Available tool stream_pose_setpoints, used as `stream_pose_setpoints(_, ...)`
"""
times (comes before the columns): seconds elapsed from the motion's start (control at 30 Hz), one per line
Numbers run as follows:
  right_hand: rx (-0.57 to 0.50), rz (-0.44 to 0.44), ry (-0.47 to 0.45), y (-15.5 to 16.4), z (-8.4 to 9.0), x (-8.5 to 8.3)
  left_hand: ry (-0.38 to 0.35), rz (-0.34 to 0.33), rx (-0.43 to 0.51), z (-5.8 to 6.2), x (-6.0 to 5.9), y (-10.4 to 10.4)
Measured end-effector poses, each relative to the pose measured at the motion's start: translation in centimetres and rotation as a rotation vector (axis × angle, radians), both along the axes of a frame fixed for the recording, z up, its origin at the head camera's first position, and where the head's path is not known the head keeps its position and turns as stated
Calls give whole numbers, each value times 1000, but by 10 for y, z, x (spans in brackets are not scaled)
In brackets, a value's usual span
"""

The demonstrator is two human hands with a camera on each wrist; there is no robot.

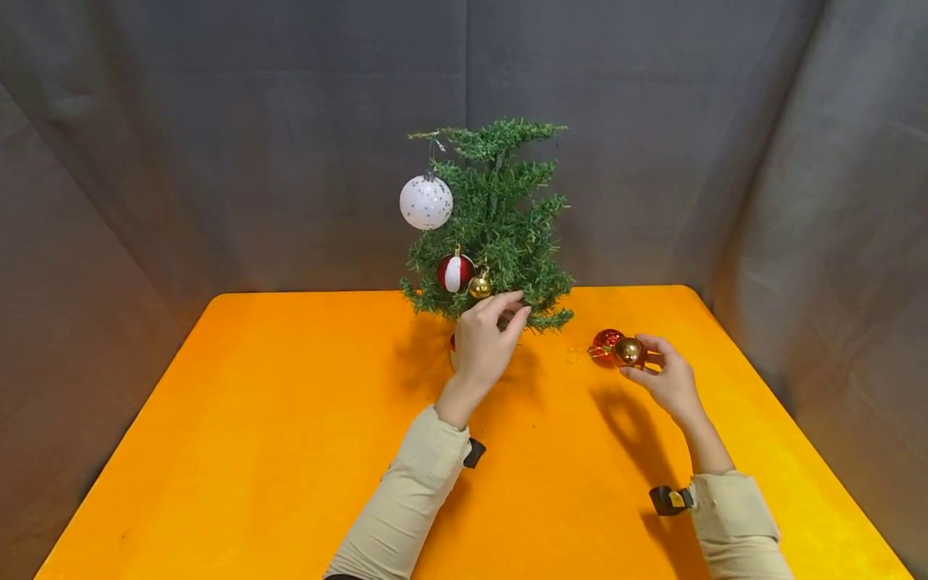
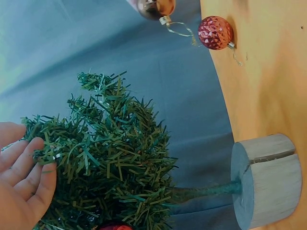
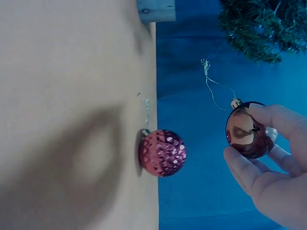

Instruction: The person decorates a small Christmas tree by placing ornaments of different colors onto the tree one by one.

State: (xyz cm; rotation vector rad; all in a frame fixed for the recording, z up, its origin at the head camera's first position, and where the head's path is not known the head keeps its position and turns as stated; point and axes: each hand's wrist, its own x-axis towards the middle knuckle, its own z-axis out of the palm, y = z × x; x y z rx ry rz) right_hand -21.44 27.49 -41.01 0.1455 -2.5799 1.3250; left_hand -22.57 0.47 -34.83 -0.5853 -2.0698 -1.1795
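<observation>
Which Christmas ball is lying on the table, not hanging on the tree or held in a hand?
The bumpy red ball. It lies on the orange table beside the shiny gold ball pinched by the right hand.

An orange table (image 1: 290, 451) fills the foreground, its far edge meeting a grey cloth backdrop (image 1: 217, 145) that hangs in soft folds behind and wraps round both sides. Even light casts faint shadows across the tabletop.
</observation>
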Motion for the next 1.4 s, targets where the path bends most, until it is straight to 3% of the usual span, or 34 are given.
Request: stream_pose_setpoints(1.4, -264, 196, 166, -41, 57, 27, 13, -6, -38, -5, 3, 0)
